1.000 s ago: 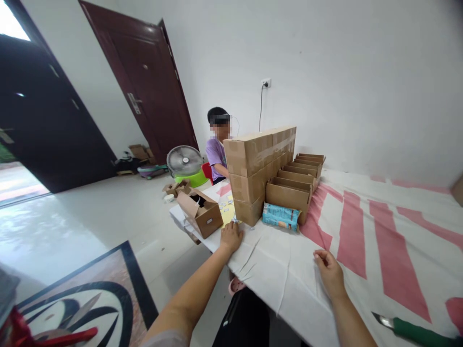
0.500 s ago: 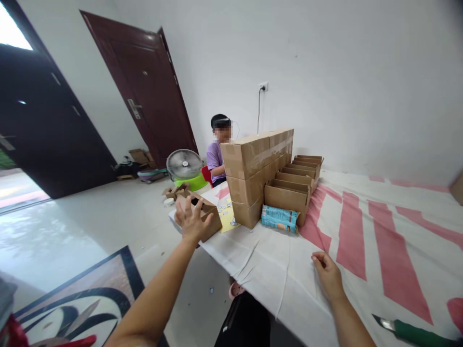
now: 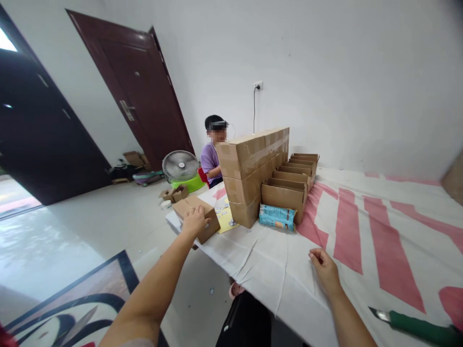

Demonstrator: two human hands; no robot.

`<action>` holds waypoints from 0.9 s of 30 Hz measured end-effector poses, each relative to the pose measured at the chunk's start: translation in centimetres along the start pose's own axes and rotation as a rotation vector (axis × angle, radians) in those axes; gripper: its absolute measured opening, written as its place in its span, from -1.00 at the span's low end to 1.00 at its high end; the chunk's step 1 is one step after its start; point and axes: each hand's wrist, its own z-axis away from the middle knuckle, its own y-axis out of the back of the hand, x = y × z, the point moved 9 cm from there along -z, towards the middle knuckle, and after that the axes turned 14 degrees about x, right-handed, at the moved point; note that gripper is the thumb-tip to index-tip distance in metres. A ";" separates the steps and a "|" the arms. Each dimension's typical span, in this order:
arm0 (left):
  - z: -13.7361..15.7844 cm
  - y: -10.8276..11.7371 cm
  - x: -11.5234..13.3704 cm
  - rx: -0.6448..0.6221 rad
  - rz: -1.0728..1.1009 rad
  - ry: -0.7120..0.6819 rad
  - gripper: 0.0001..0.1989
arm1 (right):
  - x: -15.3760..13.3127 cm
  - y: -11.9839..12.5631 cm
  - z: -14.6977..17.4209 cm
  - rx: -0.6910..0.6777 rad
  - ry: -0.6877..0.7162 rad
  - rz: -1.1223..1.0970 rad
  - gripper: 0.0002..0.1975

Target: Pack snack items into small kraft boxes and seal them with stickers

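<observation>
My left hand (image 3: 195, 221) lies on top of a small cardboard box (image 3: 209, 233) at the table's left corner. Its fingers rest across the top flaps, with the thumb apart on the right side. The flaps look folded down. My right hand (image 3: 324, 271) rests on the white and red tablecloth (image 3: 267, 260), fingers curled in and thumb against them; I see nothing in it. Beyond it lies a blue packet (image 3: 277, 217), against the open cardboard boxes (image 3: 283, 195). A green-handled knife (image 3: 415, 326) lies to the right of my right forearm.
Taped cardboard boxes (image 3: 240, 171) form a stacked wall along the table. Behind it sits a person in a purple top (image 3: 209, 158). A yellow printed sheet (image 3: 226, 220) lies beside the small box. A fan (image 3: 181, 165) and opened cartons (image 3: 173, 193) are on the floor.
My left hand has come down from spread fingers above the small box onto its top. The dark gap in the box top no longer shows. My right hand stays on the cloth.
</observation>
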 end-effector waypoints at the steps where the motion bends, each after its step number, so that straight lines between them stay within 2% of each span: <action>1: 0.2 0.1 -0.1 -0.004 0.001 -0.013 -0.53 | -0.1 0.0 0.0 -0.002 0.001 -0.004 -0.66; 5: 1.9 0.8 -0.8 -0.031 0.027 -0.080 -0.49 | -0.3 0.0 0.1 -0.010 0.006 -0.012 -0.67; 9: 5.0 1.6 -1.6 -0.040 0.062 -0.149 -0.44 | -0.4 -0.2 0.1 -0.018 0.009 0.000 -0.68; 15: 10.2 3.2 -1.2 0.106 0.179 -0.267 -0.44 | -1.1 -0.4 0.2 -0.036 0.016 0.008 -0.71; 18: 13.0 5.1 0.5 0.180 0.230 -0.388 -0.43 | -1.4 -0.3 0.2 -0.038 0.015 0.010 -0.71; 22: 16.5 9.5 4.4 0.278 0.343 -0.600 -0.37 | -1.3 -0.5 0.2 -0.037 0.007 0.011 -0.72; 27: 18.0 13.0 9.0 0.280 0.457 -0.734 -0.35 | -1.6 -0.5 0.4 -0.017 -0.005 0.012 -0.73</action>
